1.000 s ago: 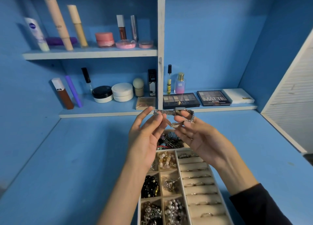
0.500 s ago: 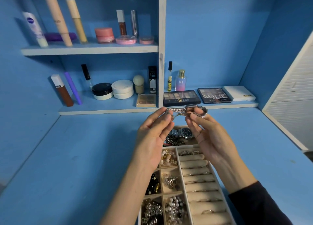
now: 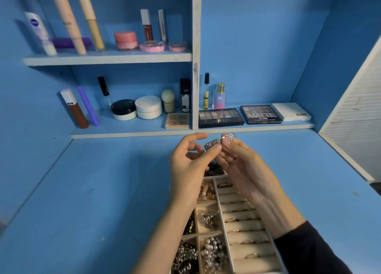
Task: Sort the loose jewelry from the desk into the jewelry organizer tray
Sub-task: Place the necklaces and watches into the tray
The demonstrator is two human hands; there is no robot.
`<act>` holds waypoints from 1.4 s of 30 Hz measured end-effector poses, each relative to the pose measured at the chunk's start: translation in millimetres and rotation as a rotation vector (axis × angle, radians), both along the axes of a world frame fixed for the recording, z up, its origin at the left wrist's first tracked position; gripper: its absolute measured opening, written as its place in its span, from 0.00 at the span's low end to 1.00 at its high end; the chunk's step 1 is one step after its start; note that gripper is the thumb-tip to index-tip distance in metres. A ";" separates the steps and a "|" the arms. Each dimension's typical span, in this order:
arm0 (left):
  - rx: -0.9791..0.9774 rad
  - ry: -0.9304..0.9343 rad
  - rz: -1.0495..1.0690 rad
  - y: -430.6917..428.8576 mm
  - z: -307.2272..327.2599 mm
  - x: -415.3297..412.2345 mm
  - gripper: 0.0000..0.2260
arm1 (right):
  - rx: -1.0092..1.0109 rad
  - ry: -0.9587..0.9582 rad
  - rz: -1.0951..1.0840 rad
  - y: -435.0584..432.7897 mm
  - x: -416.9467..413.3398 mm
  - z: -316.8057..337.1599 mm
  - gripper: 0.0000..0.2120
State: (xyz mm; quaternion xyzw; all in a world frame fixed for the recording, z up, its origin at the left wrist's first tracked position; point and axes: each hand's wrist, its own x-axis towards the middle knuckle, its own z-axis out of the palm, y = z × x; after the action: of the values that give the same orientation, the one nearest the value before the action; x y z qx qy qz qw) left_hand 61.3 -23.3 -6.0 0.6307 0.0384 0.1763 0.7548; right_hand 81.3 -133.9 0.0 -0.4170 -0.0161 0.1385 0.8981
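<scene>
I hold a silver metal link watch band [image 3: 214, 144] up over the far end of the jewelry organizer tray [image 3: 216, 193]. My left hand [image 3: 188, 168] pinches its left part between thumb and fingers. My right hand [image 3: 243, 166] pinches the right part, where the band folds over my fingertips. The beige tray lies on the blue desk below my wrists. Its left compartments hold beads, chains and pearls, and its right side has ring rolls with several rings. The tray's far compartment is mostly hidden behind my hands.
The blue desk [image 3: 103, 191] spreads left and right of the tray. A low shelf [image 3: 132, 134] at the back carries eyeshadow palettes [image 3: 220, 117], jars and bottles. An upper shelf [image 3: 107, 57] holds tubes and pink pots. A white slatted panel [image 3: 358, 117] stands at the right.
The band was stretched out between my hands; now it is folded together and my hands have come closer, nearly touching. The watch in the far compartment is now hidden behind them.
</scene>
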 end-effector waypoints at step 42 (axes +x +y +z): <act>0.314 0.071 -0.537 31.3 44.8 -0.3 0.17 | -0.470 -0.252 0.157 -32.8 3.5 8.7 0.13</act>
State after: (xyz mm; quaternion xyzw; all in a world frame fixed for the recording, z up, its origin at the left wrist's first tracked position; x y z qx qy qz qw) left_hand 61.0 8.0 38.8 0.7330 -0.1309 -0.0477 0.6658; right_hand 84.7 -166.6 8.7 -0.6255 -0.1272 0.1547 0.7541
